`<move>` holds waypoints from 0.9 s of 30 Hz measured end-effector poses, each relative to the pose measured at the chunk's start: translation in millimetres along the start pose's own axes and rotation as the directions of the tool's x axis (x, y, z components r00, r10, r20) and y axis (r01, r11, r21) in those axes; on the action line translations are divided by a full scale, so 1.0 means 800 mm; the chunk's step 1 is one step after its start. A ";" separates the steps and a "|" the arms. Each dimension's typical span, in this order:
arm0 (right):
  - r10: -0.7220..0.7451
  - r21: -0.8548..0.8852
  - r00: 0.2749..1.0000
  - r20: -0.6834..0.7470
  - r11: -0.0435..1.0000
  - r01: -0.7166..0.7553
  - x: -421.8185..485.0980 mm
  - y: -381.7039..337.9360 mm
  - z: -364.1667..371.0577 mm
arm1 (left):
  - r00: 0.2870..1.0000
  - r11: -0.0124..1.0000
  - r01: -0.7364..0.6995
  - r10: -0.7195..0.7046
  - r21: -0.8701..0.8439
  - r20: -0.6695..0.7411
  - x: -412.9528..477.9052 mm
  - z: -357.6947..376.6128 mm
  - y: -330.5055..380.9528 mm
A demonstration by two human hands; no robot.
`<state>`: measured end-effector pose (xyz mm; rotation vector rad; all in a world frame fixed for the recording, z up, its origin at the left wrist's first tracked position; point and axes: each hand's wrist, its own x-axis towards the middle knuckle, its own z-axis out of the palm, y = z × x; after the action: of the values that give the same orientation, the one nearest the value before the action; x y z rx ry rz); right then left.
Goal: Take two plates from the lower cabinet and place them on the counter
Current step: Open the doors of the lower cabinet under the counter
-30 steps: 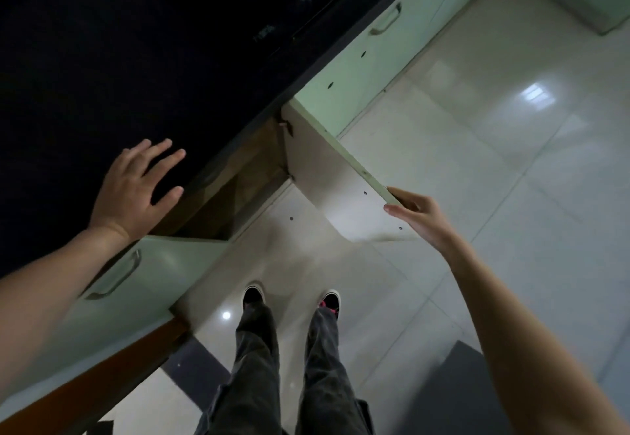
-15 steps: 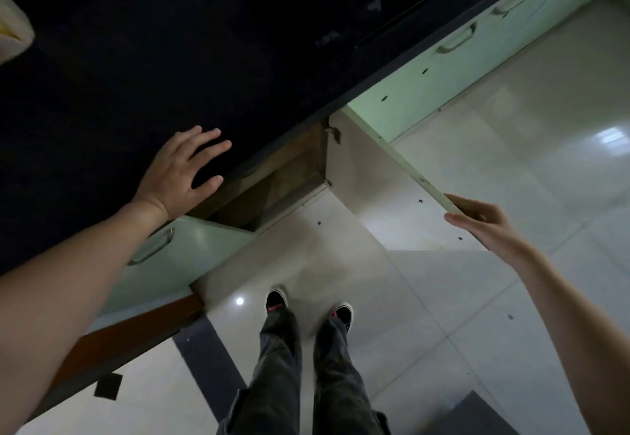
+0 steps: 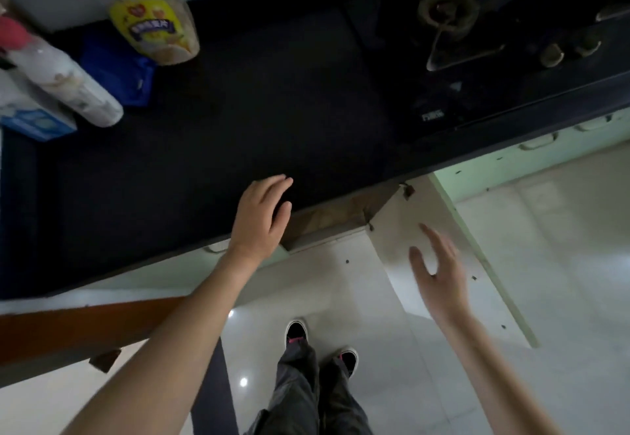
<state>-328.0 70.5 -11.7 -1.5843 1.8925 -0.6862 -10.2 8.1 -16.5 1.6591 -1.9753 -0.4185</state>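
The dark counter [image 3: 238,134] runs across the upper part of the head view. Below its front edge the lower cabinet [image 3: 327,220] stands open, and only a brown strip of its inside shows; no plates are visible. Its pale green door [image 3: 443,230] is swung out to the right. My left hand [image 3: 262,216] lies flat on the counter's front edge, fingers apart, holding nothing. My right hand [image 3: 439,271] hovers open in front of the door's inner face, blurred, touching nothing that I can see.
A jar with a yellow label [image 3: 156,22], a white bottle [image 3: 64,80], a blue cloth [image 3: 119,70] and a blue-white box [image 3: 37,121] stand at the counter's back left. A gas hob [image 3: 477,25] fills the right. My feet [image 3: 320,346] are on the glossy tiled floor.
My right hand has let go of the door's edge and moved left in front of the door. The view has tilted up, bringing the counter's back and the hob into sight.
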 end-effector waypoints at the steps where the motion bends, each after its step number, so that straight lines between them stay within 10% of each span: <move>1: -0.081 0.012 0.995 0.059 0.997 0.081 0.005 -0.032 0.019 | 0.993 0.995 0.081 -0.085 -0.058 -0.078 -0.023 -0.010 -0.006; 9: -0.538 0.016 0.681 0.496 0.790 0.613 0.055 -0.203 0.170 | 0.599 0.605 0.591 -0.772 -0.533 -0.212 -0.146 -0.025 -0.037; 14: -0.610 -0.040 0.336 0.718 0.446 0.894 0.095 -0.240 0.243 | 0.119 -0.291 0.361 -0.928 -0.886 0.353 -0.126 -0.002 -0.049; 16: -0.598 -0.026 0.204 0.775 0.293 0.956 0.110 -0.245 0.263 | 0.182 -0.512 0.093 -0.834 -0.854 0.520 -0.121 0.014 -0.056; 20: -0.616 0.008 0.108 0.781 0.183 0.983 0.129 -0.242 0.281 | 0.341 -0.575 -0.237 -0.804 -0.783 0.487 -0.106 0.044 -0.062; 27: -0.655 0.027 0.097 0.749 0.176 0.984 0.131 -0.238 0.284 | 0.225 -0.451 -0.440 -0.893 -0.776 0.390 -0.111 0.069 -0.045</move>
<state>-48.8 -70.3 -48.6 -2.8691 0.3382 0.0712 -1.9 82.4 -98.2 0.7584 0.6490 -0.8905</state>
